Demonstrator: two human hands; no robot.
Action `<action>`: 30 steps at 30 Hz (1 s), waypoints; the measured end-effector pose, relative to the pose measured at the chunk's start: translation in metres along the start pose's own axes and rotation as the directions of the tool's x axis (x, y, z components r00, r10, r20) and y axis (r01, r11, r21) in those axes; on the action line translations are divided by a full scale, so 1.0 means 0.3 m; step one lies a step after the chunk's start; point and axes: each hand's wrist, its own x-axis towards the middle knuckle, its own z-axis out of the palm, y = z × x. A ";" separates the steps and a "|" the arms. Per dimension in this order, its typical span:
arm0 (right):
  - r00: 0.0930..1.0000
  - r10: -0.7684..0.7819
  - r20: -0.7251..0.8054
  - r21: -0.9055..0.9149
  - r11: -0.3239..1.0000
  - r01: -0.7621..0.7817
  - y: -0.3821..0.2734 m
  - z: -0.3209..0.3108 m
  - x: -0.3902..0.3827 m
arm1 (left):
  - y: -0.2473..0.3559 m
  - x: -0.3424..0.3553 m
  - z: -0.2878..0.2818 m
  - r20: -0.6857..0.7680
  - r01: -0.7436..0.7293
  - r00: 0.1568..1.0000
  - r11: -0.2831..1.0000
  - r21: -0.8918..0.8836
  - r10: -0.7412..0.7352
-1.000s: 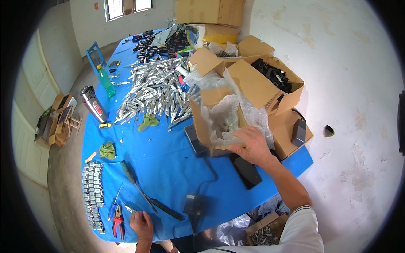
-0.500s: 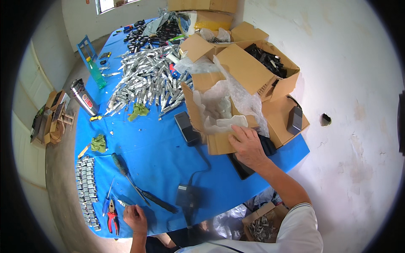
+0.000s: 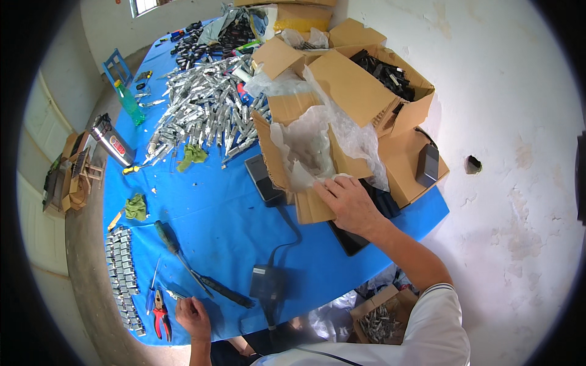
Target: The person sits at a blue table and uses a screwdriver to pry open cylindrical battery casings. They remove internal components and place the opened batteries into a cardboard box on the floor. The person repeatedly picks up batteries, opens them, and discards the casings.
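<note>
My right hand [image 3: 353, 206] is closed over the near edge of an open cardboard box [image 3: 315, 208], its fingertips at the wrinkled clear plastic lining [image 3: 308, 143]. What lies deep in the box is hard to make out. My left hand [image 3: 193, 318] stays low over the front of the blue-covered table, fingers curled in. Beside its fingertips is a small silvery metal piece [image 3: 174, 294]; whether the fingers hold it is unclear. To the left of that hand lie red-handled pliers [image 3: 160, 317] and a blue screwdriver [image 3: 151, 296].
A large heap of silvery metal parts [image 3: 204, 107] covers the far table. Rows of small metal blocks [image 3: 124, 277] line the left edge. A soldering-iron-like tool [image 3: 183, 259], a black power adapter [image 3: 267, 282], a steel flask [image 3: 113, 140] and a box of black parts [image 3: 421, 113] stand around.
My right hand has shifted left along the box's edge, fingers a little farther over it. The whole view has moved slightly; my left hand keeps its curled pose.
</note>
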 end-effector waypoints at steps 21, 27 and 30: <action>0.998 0.055 -0.012 -0.095 0.994 -0.056 -0.026 0.019 -0.047 | 0.001 0.002 -0.002 0.006 0.024 1.000 1.000 -0.010 -0.024; 0.996 0.093 0.009 -0.104 0.990 -0.092 0.023 0.033 0.033 | -0.005 0.004 0.010 -0.075 -0.031 0.997 0.999 0.011 0.032; 0.990 0.136 0.034 -0.027 0.990 -0.136 0.027 0.010 0.058 | 0.006 0.010 -0.004 -0.045 -0.010 0.999 1.000 0.000 0.010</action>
